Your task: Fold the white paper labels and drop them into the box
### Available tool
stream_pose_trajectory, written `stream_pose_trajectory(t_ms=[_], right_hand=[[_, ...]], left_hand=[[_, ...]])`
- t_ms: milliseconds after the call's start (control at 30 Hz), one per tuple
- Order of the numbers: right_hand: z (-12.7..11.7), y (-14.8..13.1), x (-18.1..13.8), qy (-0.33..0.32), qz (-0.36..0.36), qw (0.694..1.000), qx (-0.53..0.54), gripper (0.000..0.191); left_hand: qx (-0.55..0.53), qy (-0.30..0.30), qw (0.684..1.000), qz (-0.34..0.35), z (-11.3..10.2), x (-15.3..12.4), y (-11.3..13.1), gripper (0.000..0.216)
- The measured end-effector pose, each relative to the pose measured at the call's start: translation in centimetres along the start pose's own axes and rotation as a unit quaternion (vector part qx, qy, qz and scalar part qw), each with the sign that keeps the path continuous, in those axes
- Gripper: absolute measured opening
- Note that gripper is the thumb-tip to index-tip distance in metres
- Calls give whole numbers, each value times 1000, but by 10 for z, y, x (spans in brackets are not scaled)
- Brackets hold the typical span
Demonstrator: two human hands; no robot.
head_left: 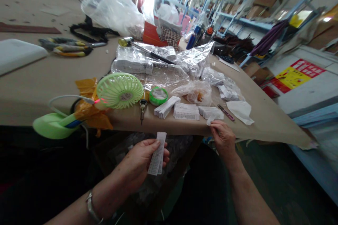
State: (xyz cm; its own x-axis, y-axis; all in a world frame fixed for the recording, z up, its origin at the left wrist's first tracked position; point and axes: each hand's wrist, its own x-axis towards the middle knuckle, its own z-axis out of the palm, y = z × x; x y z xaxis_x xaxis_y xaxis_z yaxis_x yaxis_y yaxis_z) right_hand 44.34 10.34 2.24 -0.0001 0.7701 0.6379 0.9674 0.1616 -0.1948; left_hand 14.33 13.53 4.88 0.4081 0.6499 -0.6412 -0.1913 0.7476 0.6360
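Observation:
Between the thumb and fingers of my left hand (150, 153) is a small bunch of printed label strips (157, 158), held below the table edge. My right hand (224, 136) is closed in a pinch at the table edge, with a whitish slip (210, 119) at its fingertips. Just beyond it lies the right stack of printed labels (212, 112). A middle label stack (186, 111) and a slanted left stack (167, 107) lie alongside. Thread snips (226, 112) rest right of the stacks, near a white scrap of paper (240, 111).
A green fan (120, 90) with brown tape stands at the table's left front, beside a soldering-iron-like tool (143, 109) and a green tape roll (158, 96). Behind are plastic-wrapped label bundles (145, 58), a hammer (150, 53) and pliers (70, 47). The table edge (264, 135) runs rightward.

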Motion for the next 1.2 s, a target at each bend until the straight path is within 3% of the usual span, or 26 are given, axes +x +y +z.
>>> stream_pose_trajectory(t_ms=[67,167,267,400,667,800,967,1067,1133,1200], right_hand=[[0,-11,-1,47,34,997,53,8],[2,-52,-3,92,44,981,162,7],[10,-106,-6,15,-66,961,267,13],[26,-154,-8,-79,-218,939,253,12],[35,-157,-4,-105,-258,935,219,8],[33,-157,-4,-116,-258,935,213,7],[33,-158,-6,-120,-263,928,234,12],[31,-156,-7,-122,-214,923,295,23],[30,-155,-5,-109,-100,927,344,27],[31,-154,-1,-116,69,909,394,21]], left_hand=[[1,1,1000,-6,1,-1,0,15],[-5,-7,1000,-18,2,-1,0,16],[-31,-32,999,-5,1,1,-2,16],[-102,-63,991,57,-5,3,-7,6],[-151,-21,985,75,-10,3,-9,4],[-156,-43,985,64,-11,3,-11,12],[-150,-57,985,63,-12,1,-11,3],[-125,-44,989,67,-11,-2,-8,9],[-90,-36,994,52,-11,-5,-5,13],[-50,-31,998,29,-10,-7,-5,17]])
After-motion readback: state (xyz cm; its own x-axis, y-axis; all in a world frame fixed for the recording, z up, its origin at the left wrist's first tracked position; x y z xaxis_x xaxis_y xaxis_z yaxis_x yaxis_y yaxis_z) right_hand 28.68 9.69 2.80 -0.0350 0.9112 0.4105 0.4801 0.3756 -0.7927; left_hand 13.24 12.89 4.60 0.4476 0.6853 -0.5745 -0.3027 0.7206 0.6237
